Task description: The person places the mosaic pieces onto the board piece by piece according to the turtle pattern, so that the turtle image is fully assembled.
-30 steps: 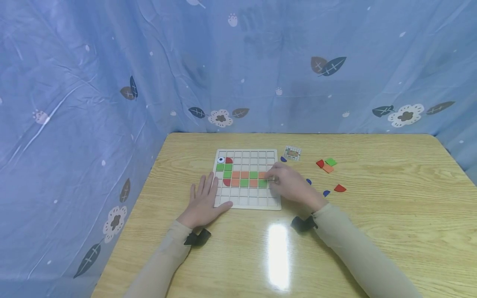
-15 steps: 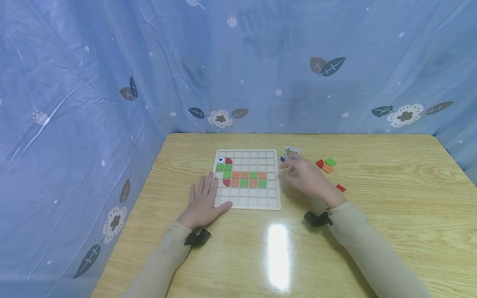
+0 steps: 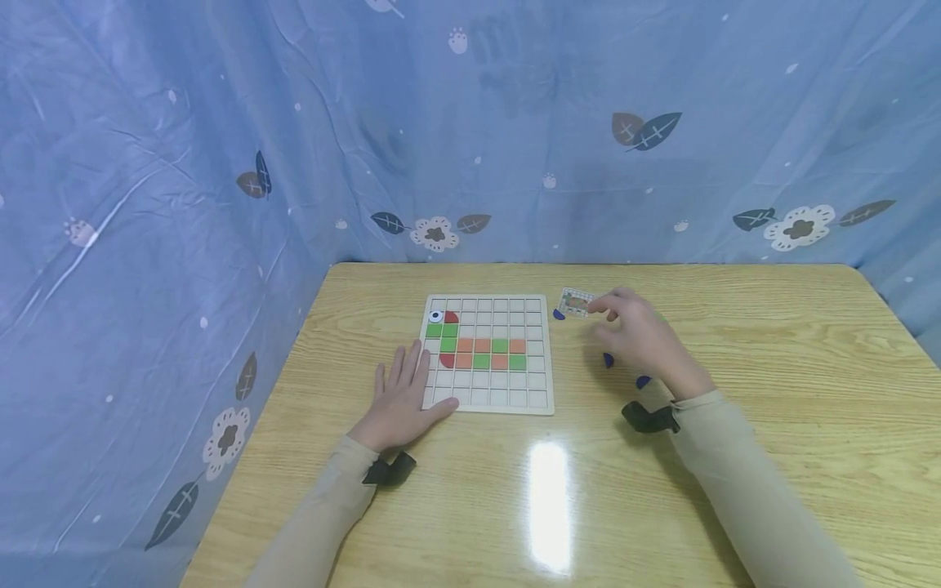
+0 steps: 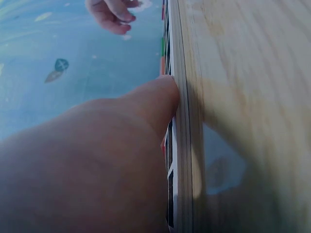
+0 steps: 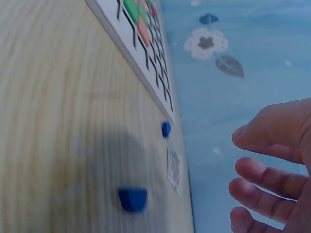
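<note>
My left hand [image 3: 400, 406] lies spread on the left edge of the white gridded board [image 3: 507, 398], its thumb along the front rim. Red, green and orange tiles form a bent band across the grid, with a round eye tile [image 3: 436, 316] at the upper left. A green tile [image 3: 518, 362] and an orange tile [image 3: 518, 345] end the band at its right. Above the table, right of the board, hovers my right hand [image 3: 643, 336]. Its fingers are loosely bent, and the right wrist view shows nothing between them. One blue piece [image 5: 132, 199] lies below that hand.
A small printed card [image 3: 576, 302] lies beyond the board's right side, next to a blue piece [image 3: 559, 314]. Another blue piece [image 3: 643, 381] lies nearer my right wrist. A blue patterned curtain [image 3: 515, 122] hangs behind the wooden table [image 3: 470, 498].
My right hand has left the tiles at the band's right end and moved right. It now covers the spot where loose red, green and orange pieces showed. The left hand has stayed put.
</note>
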`<state>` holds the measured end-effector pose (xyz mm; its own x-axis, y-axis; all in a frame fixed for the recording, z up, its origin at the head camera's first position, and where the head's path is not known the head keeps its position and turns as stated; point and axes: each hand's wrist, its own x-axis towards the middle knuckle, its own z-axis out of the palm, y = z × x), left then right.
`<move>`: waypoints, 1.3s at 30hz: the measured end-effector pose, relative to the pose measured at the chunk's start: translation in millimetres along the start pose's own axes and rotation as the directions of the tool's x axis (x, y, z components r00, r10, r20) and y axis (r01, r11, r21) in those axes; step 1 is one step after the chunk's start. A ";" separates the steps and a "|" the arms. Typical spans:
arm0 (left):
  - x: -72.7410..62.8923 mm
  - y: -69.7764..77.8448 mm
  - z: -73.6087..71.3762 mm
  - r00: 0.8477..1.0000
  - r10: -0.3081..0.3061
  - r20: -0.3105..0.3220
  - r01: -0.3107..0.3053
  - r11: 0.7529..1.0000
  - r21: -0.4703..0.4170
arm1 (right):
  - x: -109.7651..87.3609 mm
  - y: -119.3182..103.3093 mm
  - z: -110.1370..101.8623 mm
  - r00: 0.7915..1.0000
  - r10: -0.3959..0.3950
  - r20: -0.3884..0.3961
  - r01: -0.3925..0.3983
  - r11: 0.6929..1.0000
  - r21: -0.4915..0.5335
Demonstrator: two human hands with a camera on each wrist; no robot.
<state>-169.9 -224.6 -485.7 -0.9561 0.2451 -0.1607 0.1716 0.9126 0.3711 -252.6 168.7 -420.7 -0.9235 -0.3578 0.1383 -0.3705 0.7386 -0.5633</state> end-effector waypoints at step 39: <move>-1.9 4.7 -3.4 1.000 -0.008 -0.002 0.008 1.000 -0.020 | -6.0 74.1 -26.8 0.980 0.169 0.106 -0.157 0.981 -0.114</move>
<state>-168.0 -221.9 -480.5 -0.9578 0.2374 -0.1622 0.1594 0.9079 0.3877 -277.1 240.9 -441.5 -0.9570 -0.2865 -0.0456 -0.2301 0.8456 -0.4817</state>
